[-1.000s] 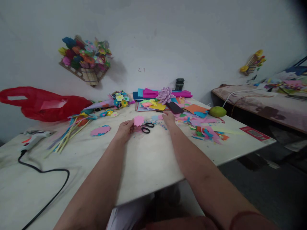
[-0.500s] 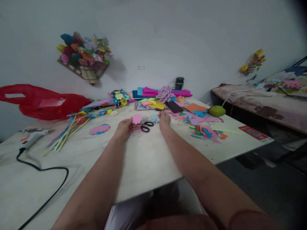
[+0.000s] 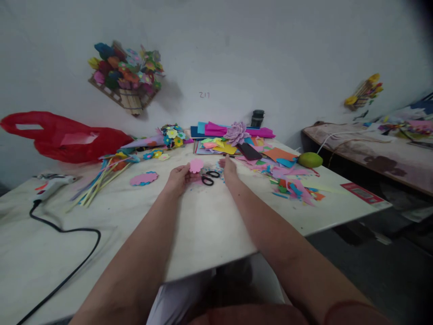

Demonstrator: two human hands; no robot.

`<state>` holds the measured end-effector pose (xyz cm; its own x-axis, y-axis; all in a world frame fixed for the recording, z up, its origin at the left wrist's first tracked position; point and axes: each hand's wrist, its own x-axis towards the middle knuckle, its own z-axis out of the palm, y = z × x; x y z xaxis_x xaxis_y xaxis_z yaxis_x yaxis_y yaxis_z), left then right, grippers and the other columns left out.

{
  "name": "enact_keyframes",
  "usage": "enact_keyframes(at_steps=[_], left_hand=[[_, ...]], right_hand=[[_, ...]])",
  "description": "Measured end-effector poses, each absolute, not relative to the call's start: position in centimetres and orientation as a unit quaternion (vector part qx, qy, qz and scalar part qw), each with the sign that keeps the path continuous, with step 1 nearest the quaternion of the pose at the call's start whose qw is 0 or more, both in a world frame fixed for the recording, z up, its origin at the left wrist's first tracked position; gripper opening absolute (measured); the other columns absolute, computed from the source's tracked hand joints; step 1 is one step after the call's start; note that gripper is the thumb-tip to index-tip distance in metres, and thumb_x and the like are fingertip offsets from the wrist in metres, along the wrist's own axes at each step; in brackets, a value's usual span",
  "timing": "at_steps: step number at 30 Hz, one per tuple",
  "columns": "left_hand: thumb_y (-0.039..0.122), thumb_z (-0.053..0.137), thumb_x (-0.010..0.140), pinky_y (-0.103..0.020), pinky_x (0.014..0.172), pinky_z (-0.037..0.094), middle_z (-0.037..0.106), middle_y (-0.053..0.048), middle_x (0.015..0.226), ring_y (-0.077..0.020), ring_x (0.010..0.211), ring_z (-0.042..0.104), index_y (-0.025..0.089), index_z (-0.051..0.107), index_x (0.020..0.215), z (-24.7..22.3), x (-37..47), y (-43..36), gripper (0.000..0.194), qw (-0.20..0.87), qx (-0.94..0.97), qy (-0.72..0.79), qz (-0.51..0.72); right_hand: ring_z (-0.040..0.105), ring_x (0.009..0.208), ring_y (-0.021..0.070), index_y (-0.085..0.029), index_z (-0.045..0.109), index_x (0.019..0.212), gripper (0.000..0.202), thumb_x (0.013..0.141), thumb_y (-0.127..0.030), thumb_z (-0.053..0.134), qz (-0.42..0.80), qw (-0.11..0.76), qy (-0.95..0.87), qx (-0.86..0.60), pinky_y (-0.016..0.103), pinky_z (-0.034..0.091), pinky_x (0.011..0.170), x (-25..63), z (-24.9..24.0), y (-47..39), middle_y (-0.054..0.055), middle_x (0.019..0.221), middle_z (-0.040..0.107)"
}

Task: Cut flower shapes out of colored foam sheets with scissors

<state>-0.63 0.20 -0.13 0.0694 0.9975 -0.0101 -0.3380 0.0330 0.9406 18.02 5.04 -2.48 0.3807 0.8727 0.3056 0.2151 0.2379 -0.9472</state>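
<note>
My left hand (image 3: 179, 177) is closed on a pink scalloped paper flower (image 3: 196, 165), held up by its left edge just above the table. Black-handled scissors (image 3: 207, 181) lie between my two hands, their blades partly hidden near the left fingers. My right hand (image 3: 230, 170) rests on its side with fingers stretched out, beside tiny blue paper scraps (image 3: 219, 169). A thin dark stick-like thing lies just past its fingertips. To the left, a pink scalloped oval with blue edging (image 3: 144, 178) lies flat.
A glue gun (image 3: 54, 186) with a black cord, paper strips (image 3: 98, 183) and a red bag (image 3: 81, 142) occupy the left. Coloured sheets, a purple flower (image 3: 237, 134), a phone-like dark slab (image 3: 249, 151), paper offcuts (image 3: 296, 189) and a green fruit (image 3: 310, 160) lie behind and right.
The whole view has shifted slightly. My right hand's fingers have straightened from a more curled shape. The left hand still holds the pink flower in about the same place.
</note>
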Motion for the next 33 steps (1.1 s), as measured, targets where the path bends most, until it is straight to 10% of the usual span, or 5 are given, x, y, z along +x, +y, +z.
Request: enact_keyframes(at_steps=[7,16,26,33], left_hand=[[0.033,0.063,0.083,-0.026,0.056,0.052,0.065,-0.006,0.059,-0.0165,0.054,0.065,0.013,0.059,0.07,-0.1,-0.5,0.0,0.024,0.564,0.442,0.418,0.559],[0.039,0.068,0.077,-0.024,0.052,0.049,0.062,-0.004,0.054,-0.0148,0.049,0.06,0.015,0.058,0.062,-0.3,-0.3,-0.1,0.03,0.512,0.509,0.436,0.537],[0.037,0.083,0.056,-0.027,0.053,0.051,0.065,-0.004,0.059,-0.0172,0.053,0.063,0.015,0.056,0.064,-0.2,-0.2,-0.3,0.036,0.559,0.496,0.396,0.534],[0.027,0.081,0.06,-0.03,0.061,0.056,0.06,0.0,0.057,-0.015,0.054,0.063,0.015,0.054,0.066,-0.5,-1.0,0.4,0.03,0.56,0.434,0.368,0.602]], right_hand=[[0.063,0.089,0.0186,-0.019,0.067,0.083,0.01,0.078,-0.02,0.058,0.218,0.519,-0.601,-0.567,0.032,0.045,0.086,15.6,-1.0,2.4,0.005,0.091,0.07],[0.049,0.039,0.008,-0.017,0.054,0.062,0.028,0.083,-0.036,0.059,0.449,0.516,-0.552,-0.477,0.019,0.037,0.042,14.5,0.2,0.9,-0.003,0.051,0.056],[0.048,0.039,0.0072,-0.016,0.057,0.063,0.018,0.079,-0.024,0.061,0.474,0.544,-0.52,-0.457,0.018,0.032,0.039,14.3,-0.2,0.8,-0.002,0.051,0.059],[0.065,0.077,0.0188,-0.019,0.069,0.086,0.014,0.082,-0.028,0.059,0.165,0.368,-0.693,-0.597,0.027,0.046,0.065,15.2,0.7,0.4,0.006,0.081,0.071]])
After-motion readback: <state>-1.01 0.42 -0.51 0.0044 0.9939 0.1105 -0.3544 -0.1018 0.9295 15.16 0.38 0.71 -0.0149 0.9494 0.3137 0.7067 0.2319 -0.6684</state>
